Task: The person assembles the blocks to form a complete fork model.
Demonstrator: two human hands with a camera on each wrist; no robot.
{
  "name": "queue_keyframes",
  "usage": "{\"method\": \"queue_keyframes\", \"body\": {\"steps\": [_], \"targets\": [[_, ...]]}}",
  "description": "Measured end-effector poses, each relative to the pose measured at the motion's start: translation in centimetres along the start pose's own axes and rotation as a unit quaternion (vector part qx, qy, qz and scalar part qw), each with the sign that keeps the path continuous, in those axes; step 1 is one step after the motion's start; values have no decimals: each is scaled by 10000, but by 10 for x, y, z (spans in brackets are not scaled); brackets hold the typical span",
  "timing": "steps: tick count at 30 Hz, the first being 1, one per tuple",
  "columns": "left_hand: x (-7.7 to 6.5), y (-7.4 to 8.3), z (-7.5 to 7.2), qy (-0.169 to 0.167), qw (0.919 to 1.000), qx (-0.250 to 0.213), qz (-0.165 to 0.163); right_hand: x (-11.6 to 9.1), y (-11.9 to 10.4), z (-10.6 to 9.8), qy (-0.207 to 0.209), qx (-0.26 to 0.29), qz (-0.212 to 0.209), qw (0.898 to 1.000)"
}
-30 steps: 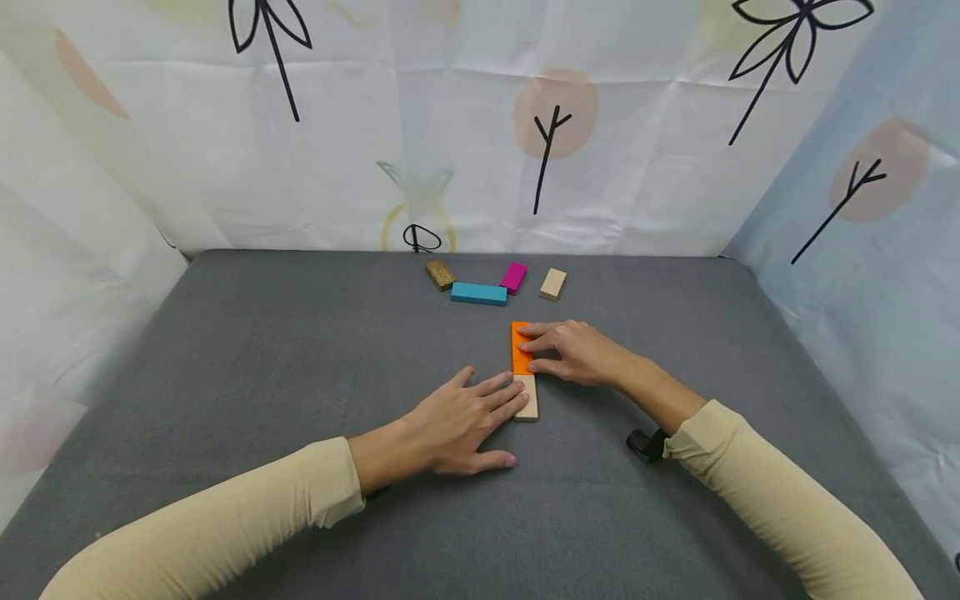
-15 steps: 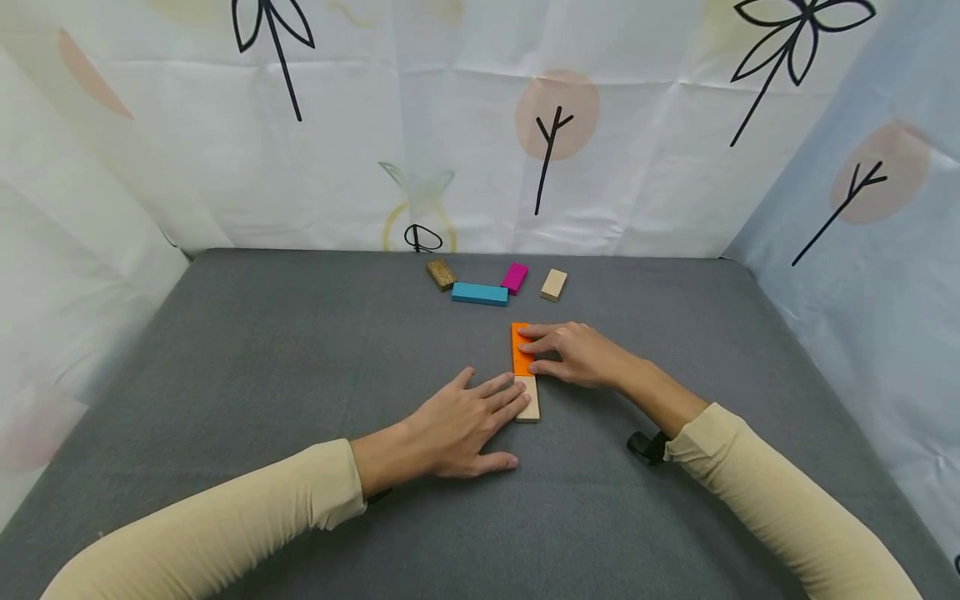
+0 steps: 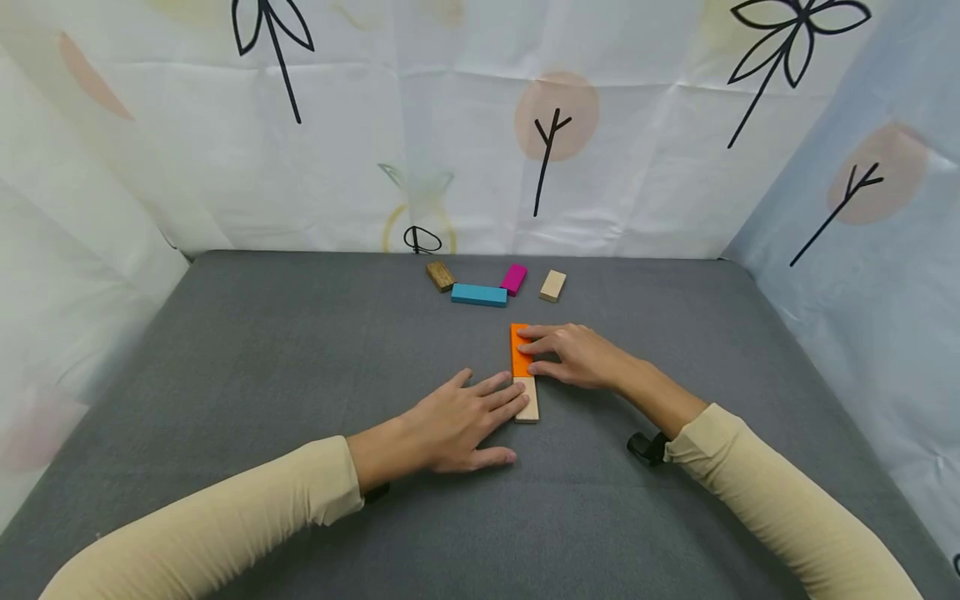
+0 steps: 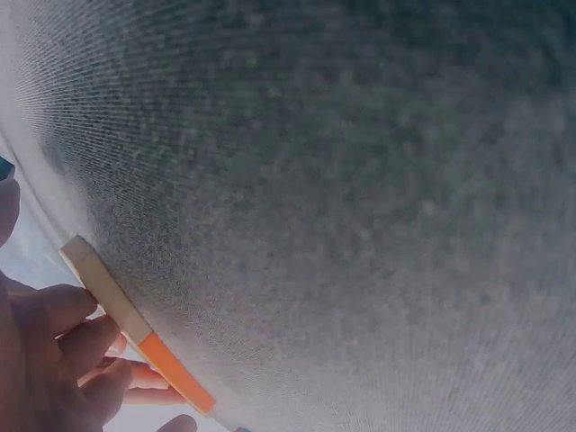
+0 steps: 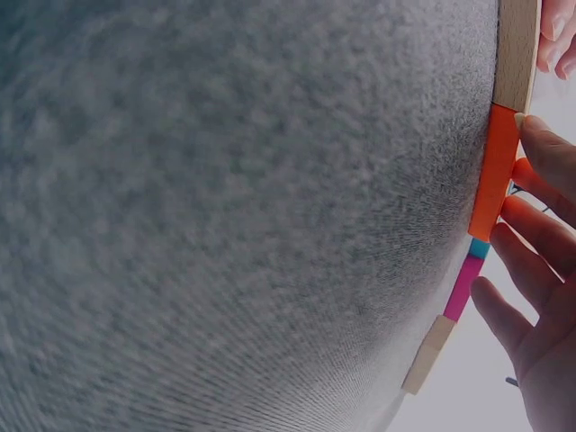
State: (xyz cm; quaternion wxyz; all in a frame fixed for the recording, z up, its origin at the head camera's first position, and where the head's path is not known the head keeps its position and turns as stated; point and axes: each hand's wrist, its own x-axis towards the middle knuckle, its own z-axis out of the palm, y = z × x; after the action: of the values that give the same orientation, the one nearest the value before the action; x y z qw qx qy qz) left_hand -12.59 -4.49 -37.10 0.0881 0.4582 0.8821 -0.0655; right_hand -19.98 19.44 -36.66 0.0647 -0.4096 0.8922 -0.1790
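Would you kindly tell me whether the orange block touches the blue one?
No, grey cloth shows between the orange block and the blue block.

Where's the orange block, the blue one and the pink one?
Orange block [image 5: 495, 175], right wrist view: middle of its visible side.
Blue block [image 3: 478, 292], head view: middle of its top.
Pink block [image 3: 514, 277], head view: middle of its top.

Your right hand [image 5: 556, 328] touches a rectangular orange block [image 5: 494, 175], end to end with a pale wooden block [image 5: 517, 54] on grey cloth [image 5: 225, 216].
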Motion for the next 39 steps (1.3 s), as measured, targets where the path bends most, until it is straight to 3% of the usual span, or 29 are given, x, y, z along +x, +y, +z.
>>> {"method": "queue_keyframes", "body": {"steps": [8, 14, 20, 29, 39], "targets": [[-1, -2, 0, 129, 9998, -10, 117, -1, 0, 0, -58, -18, 41, 10000], [-1, -2, 0, 65, 9999, -69, 109, -3, 1, 0, -230, 76, 193, 9995], [-1, -7, -1, -18, 9999, -108, 114, -7, -1, 3, -101, -20, 75, 9999], [-3, -29, -4, -136, 9994, -327, 30, -16, -11, 6, -79, -73, -247, 9996], [3, -69, -8, 242, 9974, -481, -480, -24, -14, 8, 2, -118, -620, 9980]]}}
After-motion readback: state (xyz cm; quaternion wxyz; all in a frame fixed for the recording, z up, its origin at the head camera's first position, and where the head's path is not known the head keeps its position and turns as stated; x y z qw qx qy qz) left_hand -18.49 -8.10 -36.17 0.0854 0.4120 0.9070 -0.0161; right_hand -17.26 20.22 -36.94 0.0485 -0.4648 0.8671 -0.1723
